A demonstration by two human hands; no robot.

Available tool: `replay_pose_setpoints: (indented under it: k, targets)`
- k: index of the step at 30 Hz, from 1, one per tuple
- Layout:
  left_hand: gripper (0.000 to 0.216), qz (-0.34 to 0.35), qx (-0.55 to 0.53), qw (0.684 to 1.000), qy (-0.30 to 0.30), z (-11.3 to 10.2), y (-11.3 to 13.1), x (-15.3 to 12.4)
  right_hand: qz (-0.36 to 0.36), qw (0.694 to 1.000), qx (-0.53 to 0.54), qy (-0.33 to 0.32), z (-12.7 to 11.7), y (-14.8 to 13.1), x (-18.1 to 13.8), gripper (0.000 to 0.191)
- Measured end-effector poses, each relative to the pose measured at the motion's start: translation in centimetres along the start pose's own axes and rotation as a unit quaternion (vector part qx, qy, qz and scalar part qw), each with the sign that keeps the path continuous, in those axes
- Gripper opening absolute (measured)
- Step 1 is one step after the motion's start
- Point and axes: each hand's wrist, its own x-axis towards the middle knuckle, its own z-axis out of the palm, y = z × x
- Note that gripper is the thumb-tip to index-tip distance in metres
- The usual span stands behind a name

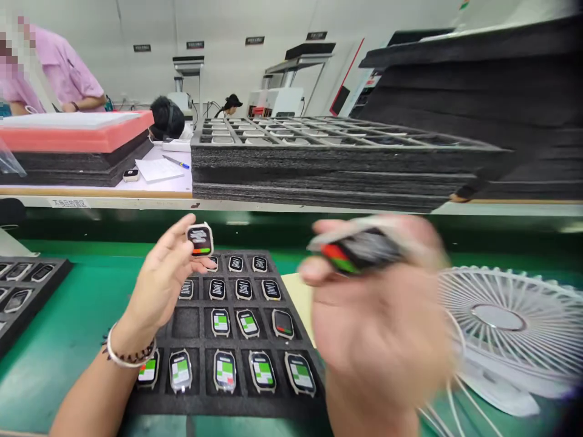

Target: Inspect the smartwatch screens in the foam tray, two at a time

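Note:
Between the thumb and fingers of my left hand [159, 273] is a smartwatch case [200, 240] without a strap. Its dark screen shows text above a red and green bar. My right hand [378, 328], smeared by motion, grips another smartwatch [364, 250], tilted, with red and green on its screen. Below both hands lies a black foam tray [218, 405] with smartwatches in its compartments. Front-row watches, such as one watch [225, 371], show green and white blocks; the back rows show text. One compartment [186, 322] beside my left wrist holds no watch.
A white fan [501, 321] stands at the right, its cables near my right wrist. Another watch tray [27, 291] lies at far left. Stacked foam trays [328, 164] fill the shelf ahead, beside paper and a pen [177, 162]. A person in pink [64, 67] stands behind.

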Motion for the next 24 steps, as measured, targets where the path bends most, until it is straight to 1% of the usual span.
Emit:
replay_pose_setpoints:
  k: [1,2,3,5,6,8,11,16,20,24]
  targets:
    - [0.051,-0.028,0.010,0.999,-0.021,0.1,-0.5,0.4,0.021,0.998,0.055,-0.026,0.2,0.3,0.2,0.030]
    - [0.054,-0.043,0.022,0.998,-0.034,0.1,-1.0,0.8,0.056,0.989,0.124,-0.059,0.5,0.9,0.3,0.026]
    - [0.057,-0.044,0.035,0.998,-0.041,0.2,-1.5,1.0,0.098,0.972,0.194,-0.091,0.8,1.7,0.6,0.024]
    - [0.059,-0.028,0.061,0.997,-0.048,0.3,-2.2,1.2,0.171,0.932,0.288,-0.136,1.5,3.3,1.0,0.035]
    - [0.058,-0.020,0.071,0.996,-0.051,0.3,-2.4,1.3,0.190,0.924,0.300,-0.141,1.8,4.1,1.1,0.041]
    - [0.056,-0.010,0.086,0.995,-0.056,0.3,-2.6,1.3,0.199,0.922,0.296,-0.149,2.2,5.1,1.2,0.049]
    - [0.051,0.007,0.097,0.993,-0.060,0.3,-2.8,1.4,0.187,0.928,0.280,-0.162,2.5,5.4,1.0,0.053]
    - [0.049,0.031,0.106,0.991,-0.069,0.3,-3.1,1.5,0.165,0.940,0.252,-0.158,2.4,5.0,0.9,0.048]
    - [0.050,0.031,0.120,0.990,-0.073,0.3,-3.3,1.4,0.165,0.945,0.245,-0.141,2.4,4.9,1.0,0.048]
    - [0.044,0.022,0.126,0.989,-0.071,0.6,-3.1,1.3,0.165,0.948,0.243,-0.126,2.5,4.8,1.1,0.043]
